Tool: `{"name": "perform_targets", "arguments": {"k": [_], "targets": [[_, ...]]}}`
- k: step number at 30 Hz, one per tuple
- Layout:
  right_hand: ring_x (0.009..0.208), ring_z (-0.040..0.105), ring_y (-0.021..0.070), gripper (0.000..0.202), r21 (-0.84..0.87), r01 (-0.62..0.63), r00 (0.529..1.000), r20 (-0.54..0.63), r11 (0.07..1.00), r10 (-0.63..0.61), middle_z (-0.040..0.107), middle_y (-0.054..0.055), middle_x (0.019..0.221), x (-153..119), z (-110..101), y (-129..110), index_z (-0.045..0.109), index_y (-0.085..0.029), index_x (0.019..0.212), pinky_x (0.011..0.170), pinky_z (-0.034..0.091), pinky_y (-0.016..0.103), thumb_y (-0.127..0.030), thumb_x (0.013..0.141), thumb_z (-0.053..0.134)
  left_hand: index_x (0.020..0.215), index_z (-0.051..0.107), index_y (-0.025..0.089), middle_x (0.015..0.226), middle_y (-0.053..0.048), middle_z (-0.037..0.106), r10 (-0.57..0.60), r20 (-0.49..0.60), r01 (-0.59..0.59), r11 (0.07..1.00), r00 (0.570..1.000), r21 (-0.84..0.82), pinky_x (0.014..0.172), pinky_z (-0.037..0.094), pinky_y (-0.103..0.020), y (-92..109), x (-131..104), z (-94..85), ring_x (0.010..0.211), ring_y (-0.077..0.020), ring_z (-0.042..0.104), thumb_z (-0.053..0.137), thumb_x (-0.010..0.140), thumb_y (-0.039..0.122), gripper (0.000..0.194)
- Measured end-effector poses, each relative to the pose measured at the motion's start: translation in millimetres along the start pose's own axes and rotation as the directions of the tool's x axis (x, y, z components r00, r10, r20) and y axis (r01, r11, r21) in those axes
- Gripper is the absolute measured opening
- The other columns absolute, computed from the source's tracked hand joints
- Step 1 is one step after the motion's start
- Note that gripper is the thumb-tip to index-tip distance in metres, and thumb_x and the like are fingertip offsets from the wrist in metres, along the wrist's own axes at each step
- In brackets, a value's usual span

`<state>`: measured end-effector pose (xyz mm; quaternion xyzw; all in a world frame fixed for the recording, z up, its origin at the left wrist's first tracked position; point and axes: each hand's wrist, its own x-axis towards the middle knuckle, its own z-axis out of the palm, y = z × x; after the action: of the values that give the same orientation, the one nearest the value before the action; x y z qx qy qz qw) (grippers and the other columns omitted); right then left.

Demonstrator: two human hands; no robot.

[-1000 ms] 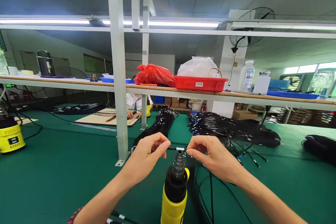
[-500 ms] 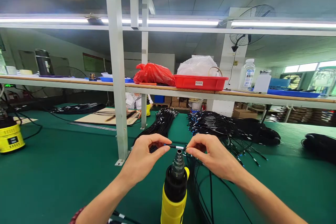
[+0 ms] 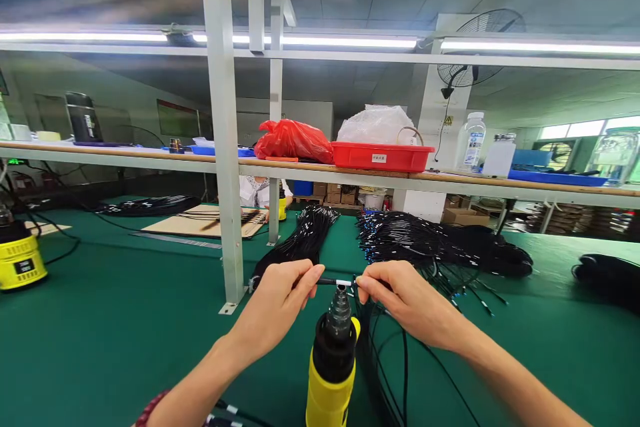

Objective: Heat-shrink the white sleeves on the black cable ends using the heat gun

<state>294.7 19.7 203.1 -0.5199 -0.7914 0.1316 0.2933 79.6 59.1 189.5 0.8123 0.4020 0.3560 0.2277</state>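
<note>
A thin black cable (image 3: 327, 281) with a white sleeve on it stretches level between my two hands. My left hand (image 3: 280, 303) pinches its left end between thumb and fingers. On the other side, my right hand (image 3: 407, 297) pinches the cable just past the white sleeve. Right under the sleeve stands a yellow and black heat gun (image 3: 333, 367), upright, its stepped metal nozzle pointing up close to the cable. Whether nozzle and cable touch, I cannot tell. More black cables (image 3: 405, 373) hang down below my right hand.
Bundles of black cables lie behind my hands, one at the centre (image 3: 305, 233) and a larger one (image 3: 410, 237) to the right. A white shelf post (image 3: 227, 213) rises left of centre. The shelf holds a red tray (image 3: 383, 157). Another heat gun (image 3: 23, 257) stands far left. A person sits opposite.
My left hand has turned and its fingers have rolled over the cable end, hiding the tip. My right hand has shifted slightly to the right. The heat gun stays in place.
</note>
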Motion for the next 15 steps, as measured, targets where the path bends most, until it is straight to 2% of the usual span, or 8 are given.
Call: {"name": "perform_targets", "arguments": {"k": [6, 9, 12, 13, 15], "targets": [[0.058, 0.041, 0.0111, 0.027, 0.070, 0.000, 0.999, -0.051, 0.998, 0.003, 0.052, -0.004, 0.062, 3, 2, -1, 0.062, -0.018, 0.071, 0.054, 0.028, 0.024, -0.029, 0.092, 0.049, 0.076, 0.054, 0.020, 0.070, 0.005, 0.054, 0.037, 0.006, -0.037, 0.997, 0.999, -0.074, 0.059, 0.035, -0.023, -1, -1, -1.9, 0.066, -0.0122, 0.047, 0.047, 0.095, 0.044, 0.031], [0.058, 0.042, 0.0123, 0.031, 0.087, -0.014, 0.998, -0.062, 0.996, 0.019, 0.053, -0.003, 0.062, 5, 3, 4, 0.064, -0.018, 0.072, 0.054, 0.029, 0.025, -0.035, 0.091, 0.047, 0.084, 0.055, 0.021, 0.074, 0.004, 0.056, 0.057, -0.024, -0.059, 0.994, 0.998, -0.094, 0.063, 0.038, -0.024, 1, 1, -2.7, 0.070, -0.0131, 0.050, 0.044, 0.096, 0.041, 0.026], [0.057, 0.046, 0.0149, 0.041, 0.074, -0.091, 0.991, -0.093, 0.993, 0.098, 0.055, 0.000, 0.062, 9, 6, 32, 0.068, -0.017, 0.079, 0.053, 0.031, 0.027, -0.044, 0.092, 0.041, 0.092, 0.054, 0.021, 0.076, 0.003, 0.057, 0.025, -0.067, -0.027, 0.999, 0.997, -0.035, 0.063, 0.039, -0.024, -9, 3, -4.8, 0.072, -0.0141, 0.052, 0.036, 0.098, 0.040, 0.026], [0.059, 0.049, 0.0164, 0.044, 0.074, -0.131, 0.984, -0.109, 0.989, 0.138, 0.058, 0.002, 0.064, 10, 7, 49, 0.069, -0.017, 0.082, 0.054, 0.033, 0.027, -0.047, 0.092, 0.039, 0.095, 0.053, 0.021, 0.079, 0.002, 0.059, 0.001, -0.047, 0.000, 1.000, 0.999, 0.021, 0.065, 0.040, -0.025, -17, 3, -6.0, 0.074, -0.0145, 0.053, 0.034, 0.098, 0.039, 0.026], [0.074, 0.059, 0.0211, 0.045, 0.043, -0.215, 0.971, -0.098, 0.976, 0.218, 0.066, 0.007, 0.078, 9, 13, 89, 0.067, -0.017, 0.087, 0.063, 0.041, 0.029, -0.050, 0.092, 0.037, 0.097, 0.053, 0.021, 0.087, 0.000, 0.061, -0.063, 0.058, 0.053, 0.985, 0.996, 0.164, 0.071, 0.042, -0.025, -44, -1, -9.2, 0.080, -0.0153, 0.055, 0.035, 0.096, 0.034, 0.021]]}}
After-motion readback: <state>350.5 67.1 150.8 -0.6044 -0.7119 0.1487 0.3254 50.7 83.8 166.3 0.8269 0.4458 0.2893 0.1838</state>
